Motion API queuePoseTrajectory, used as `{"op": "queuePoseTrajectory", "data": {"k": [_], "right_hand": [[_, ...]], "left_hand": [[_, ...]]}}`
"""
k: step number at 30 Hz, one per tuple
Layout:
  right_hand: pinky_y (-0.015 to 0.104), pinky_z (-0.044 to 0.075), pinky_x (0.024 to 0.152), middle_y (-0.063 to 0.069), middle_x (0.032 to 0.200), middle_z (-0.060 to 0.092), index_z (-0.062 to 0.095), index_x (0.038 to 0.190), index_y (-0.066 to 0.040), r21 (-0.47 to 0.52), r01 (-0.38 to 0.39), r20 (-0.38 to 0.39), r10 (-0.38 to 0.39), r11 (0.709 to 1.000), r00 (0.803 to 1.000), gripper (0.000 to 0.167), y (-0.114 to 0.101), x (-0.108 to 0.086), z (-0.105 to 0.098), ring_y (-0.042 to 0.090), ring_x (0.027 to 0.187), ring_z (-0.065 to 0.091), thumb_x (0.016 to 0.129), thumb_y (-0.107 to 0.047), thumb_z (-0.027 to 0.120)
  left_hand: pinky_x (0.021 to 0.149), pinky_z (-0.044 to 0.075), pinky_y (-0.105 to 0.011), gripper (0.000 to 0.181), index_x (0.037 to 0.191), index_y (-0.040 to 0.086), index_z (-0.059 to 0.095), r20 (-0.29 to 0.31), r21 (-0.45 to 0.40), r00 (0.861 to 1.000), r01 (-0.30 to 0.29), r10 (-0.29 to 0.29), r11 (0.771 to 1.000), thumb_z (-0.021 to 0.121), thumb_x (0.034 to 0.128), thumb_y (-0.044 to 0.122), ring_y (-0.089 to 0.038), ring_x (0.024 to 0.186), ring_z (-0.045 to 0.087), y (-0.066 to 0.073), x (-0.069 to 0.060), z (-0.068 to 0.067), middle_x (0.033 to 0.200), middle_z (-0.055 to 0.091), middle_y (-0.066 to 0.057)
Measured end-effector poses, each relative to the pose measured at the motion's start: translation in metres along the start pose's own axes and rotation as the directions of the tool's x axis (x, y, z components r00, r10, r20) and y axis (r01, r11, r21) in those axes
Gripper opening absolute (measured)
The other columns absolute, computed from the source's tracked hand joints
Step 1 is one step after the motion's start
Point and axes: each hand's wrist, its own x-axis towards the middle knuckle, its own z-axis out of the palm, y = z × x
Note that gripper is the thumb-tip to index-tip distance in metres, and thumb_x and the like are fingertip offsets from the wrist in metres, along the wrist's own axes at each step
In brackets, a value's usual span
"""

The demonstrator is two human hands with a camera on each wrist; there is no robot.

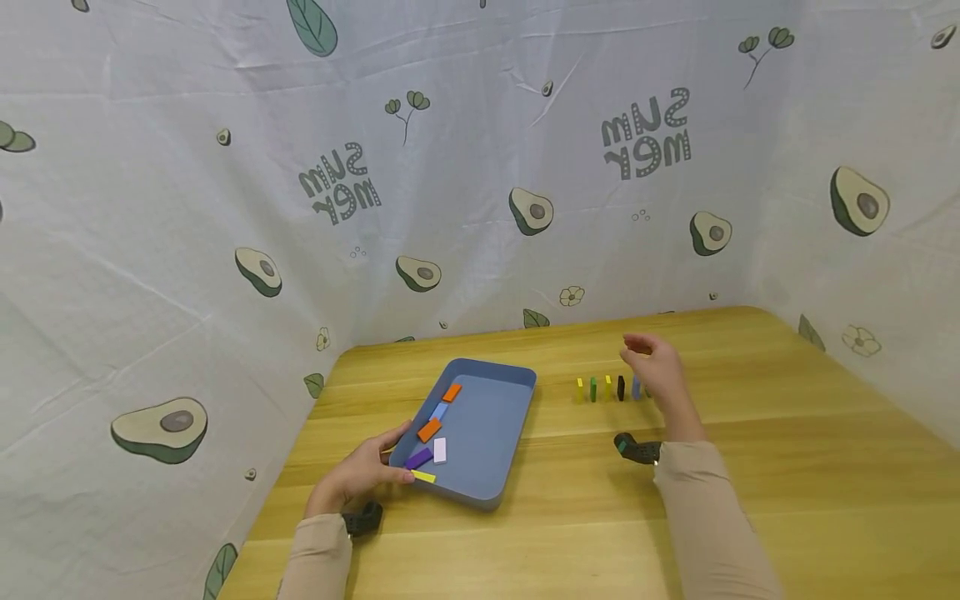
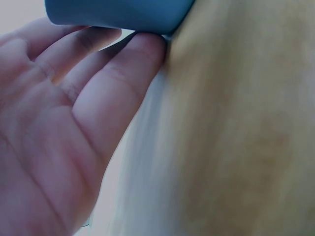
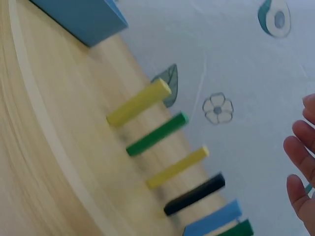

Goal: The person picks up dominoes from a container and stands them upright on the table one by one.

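A shallow blue-grey tray [image 1: 486, 433] sits on the table, with several coloured domino blocks lying along its left side, among them an orange block [image 1: 429, 430], a purple block [image 1: 418, 458] and a white block [image 1: 440, 451]. My left hand [image 1: 363, 468] grips the tray's near left corner, thumb by a yellow block [image 1: 423, 477]. Right of the tray, dominoes stand upright in a row: yellow, green [image 3: 157, 134], yellow, black [image 3: 194, 194], blue and green. Above the row's right end hovers my right hand [image 1: 654, 367], fingers loosely bent and thumb apart; no block shows clearly in it.
The wooden table [image 1: 570, 533] meets a pale printed cloth [image 1: 480, 250] at its back and sides. Dark wrist cameras sit at both wrists, the right camera [image 1: 637, 448] just in front of the domino row.
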Motion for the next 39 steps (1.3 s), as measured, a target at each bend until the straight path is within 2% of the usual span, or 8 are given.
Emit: {"op": "queuePoseTrajectory", "data": {"k": [3,5,8,14,19,21,31,39], "right_hand": [[0.039,0.048,0.095,0.028,0.139,0.052,0.050,0.141,0.006,0.016,0.023,0.035,-0.024,1.000,0.999,0.042,-0.010,0.001,0.010,0.040,0.126,0.050,0.104,-0.014,0.051],[0.045,0.047,0.099,0.028,0.139,0.051,0.049,0.141,0.006,0.030,0.045,0.063,-0.047,0.999,0.997,0.042,-0.016,0.001,0.017,0.040,0.127,0.049,0.104,-0.012,0.051],[0.042,0.048,0.097,0.028,0.137,0.054,0.051,0.140,0.006,0.023,0.083,0.090,-0.084,0.996,0.992,0.040,-0.023,0.003,0.027,0.040,0.126,0.051,0.103,-0.011,0.053],[0.026,0.049,0.085,0.028,0.132,0.058,0.055,0.137,0.005,0.047,0.127,0.142,-0.133,0.991,0.981,0.038,-0.032,0.005,0.044,0.038,0.120,0.055,0.101,-0.009,0.056],[0.035,0.051,0.090,0.027,0.128,0.060,0.056,0.135,0.005,0.095,0.151,0.200,-0.167,0.984,0.965,0.038,-0.046,0.001,0.056,0.038,0.117,0.057,0.101,-0.010,0.057],[0.041,0.051,0.093,0.026,0.126,0.061,0.057,0.134,0.005,0.113,0.158,0.225,-0.180,0.981,0.958,0.037,-0.050,-0.001,0.062,0.037,0.116,0.058,0.101,-0.011,0.058],[0.048,0.052,0.095,0.024,0.124,0.063,0.060,0.131,0.004,0.175,0.178,0.339,-0.229,0.968,0.912,0.034,-0.064,-0.010,0.094,0.035,0.111,0.062,0.100,-0.010,0.059],[0.045,0.052,0.099,0.027,0.128,0.061,0.059,0.132,0.004,0.211,0.153,0.441,-0.234,0.965,0.866,0.036,-0.077,-0.008,0.118,0.034,0.115,0.062,0.099,-0.010,0.061]], "left_hand": [[0.111,0.040,-0.058,0.100,0.160,0.007,0.020,-0.002,0.012,1.000,-0.004,0.004,1.000,0.082,0.0837,0.020,-0.049,0.140,0.040,-0.001,0.000,-0.001,0.163,0.023,-0.025],[0.111,0.039,-0.059,0.100,0.160,0.007,0.020,-0.005,0.015,1.000,-0.004,0.004,1.000,0.083,0.0835,0.020,-0.050,0.140,0.041,-0.002,0.000,-0.001,0.163,0.023,-0.026],[0.111,0.039,-0.059,0.100,0.160,0.009,0.021,-0.014,0.023,1.000,0.007,-0.006,1.000,0.083,0.0827,0.022,-0.049,0.139,0.042,-0.003,0.001,-0.001,0.163,0.025,-0.025],[0.112,0.038,-0.060,0.101,0.160,0.011,0.023,-0.027,0.002,0.999,0.018,-0.018,1.000,0.085,0.0810,0.024,-0.047,0.136,0.047,-0.004,0.005,-0.002,0.163,0.026,-0.023],[0.110,0.041,-0.058,0.101,0.161,0.011,0.022,-0.024,0.018,1.000,0.011,-0.010,1.000,0.084,0.0820,0.022,-0.043,0.131,0.051,-0.001,0.004,-0.003,0.162,0.026,-0.026],[0.110,0.040,-0.059,0.100,0.160,0.010,0.022,-0.021,0.021,1.000,0.010,-0.010,1.000,0.084,0.0823,0.022,-0.043,0.131,0.052,-0.001,0.003,-0.003,0.162,0.026,-0.027],[0.113,0.038,-0.058,0.099,0.161,0.010,0.021,-0.002,-0.008,1.000,0.013,-0.013,1.000,0.082,0.0837,0.021,-0.045,0.138,0.045,0.000,0.001,0.000,0.163,0.025,-0.024],[0.111,0.041,-0.056,0.100,0.161,0.009,0.020,-0.005,-0.028,1.000,0.001,-0.002,1.000,0.082,0.0836,0.019,-0.046,0.137,0.046,0.000,0.000,0.001,0.162,0.025,-0.026]]}}
